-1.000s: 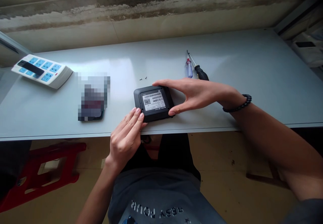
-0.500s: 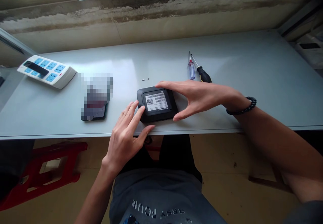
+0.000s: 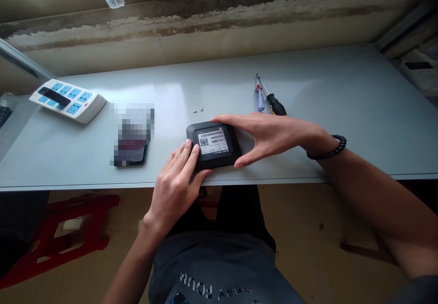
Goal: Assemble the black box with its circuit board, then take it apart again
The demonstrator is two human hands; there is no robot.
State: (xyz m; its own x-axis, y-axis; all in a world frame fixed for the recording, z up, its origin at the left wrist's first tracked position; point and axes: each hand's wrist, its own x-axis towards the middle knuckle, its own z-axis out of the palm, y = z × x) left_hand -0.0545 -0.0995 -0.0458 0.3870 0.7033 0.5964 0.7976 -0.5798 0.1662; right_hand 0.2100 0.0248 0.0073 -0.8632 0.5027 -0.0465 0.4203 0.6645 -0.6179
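Note:
A black square device (image 3: 214,142) with a white printed label lies on the table near its front edge. My left hand (image 3: 176,176) grips its left and lower left side, fingertips on top and thumb along the front. Around the right side my right hand (image 3: 263,137) is curved, its fingers at the back edge and its thumb at the lower right corner. Two tiny screws (image 3: 198,110) lie just behind the device. Farther right rest a clear-handled screwdriver (image 3: 260,99) and a black-handled screwdriver (image 3: 276,104), tips pointing back.
A white power strip (image 3: 70,99) with blue sockets and a black object on top sits at the back left of the table (image 3: 342,94). A phone (image 3: 132,154), partly pixelated, lies left of the device. Below the table on the left is a red stool (image 3: 85,231).
My left hand has closed in a little on the device's left side. The whole view has shifted slightly; my right hand keeps nearly the same place on the device.

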